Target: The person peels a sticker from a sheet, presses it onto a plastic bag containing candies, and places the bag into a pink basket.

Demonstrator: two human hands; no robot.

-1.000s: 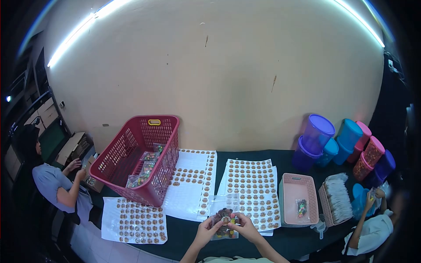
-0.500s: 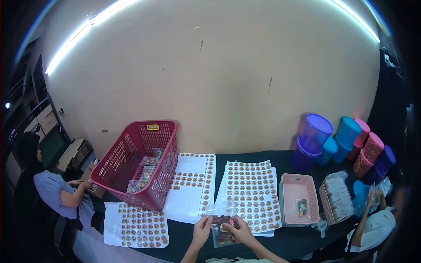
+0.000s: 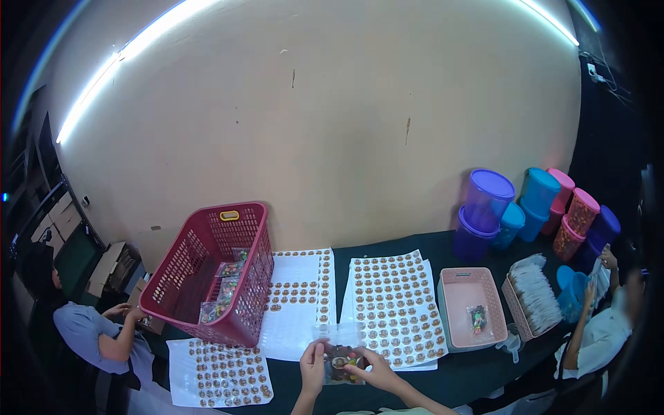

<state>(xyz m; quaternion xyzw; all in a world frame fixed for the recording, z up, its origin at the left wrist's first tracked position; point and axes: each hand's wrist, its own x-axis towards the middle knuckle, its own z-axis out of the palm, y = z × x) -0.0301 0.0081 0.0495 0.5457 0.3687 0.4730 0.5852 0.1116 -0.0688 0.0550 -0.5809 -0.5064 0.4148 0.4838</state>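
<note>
A clear plastic pouch (image 3: 344,335) with colourful sweets inside is held upright in front of me, over the near edge of the table. My left hand (image 3: 313,368) grips its left side, fingers closed on the edge. On the other side my right hand (image 3: 378,372) pinches it, the thumb lying across the front beside a round sticker (image 3: 339,362). Just beyond the pouch lie sheets of round brown stickers (image 3: 395,304), and another part-used sticker sheet (image 3: 297,318) is at their left.
A maroon basket (image 3: 256,304) at left holds several filled pouches. A pink tray (image 3: 467,294) with one pouch, a basket of flat pouches (image 3: 532,297), a clear scoop (image 3: 510,342) and stacked tubs (image 3: 487,200) are at right. Co-workers sit at the left (image 3: 104,335) and right (image 3: 598,342).
My view has turned slightly right. The pouch is tipped somewhat and my right thumb has moved lower on its front. The co-worker at right has raised a hand with a clear bag.
</note>
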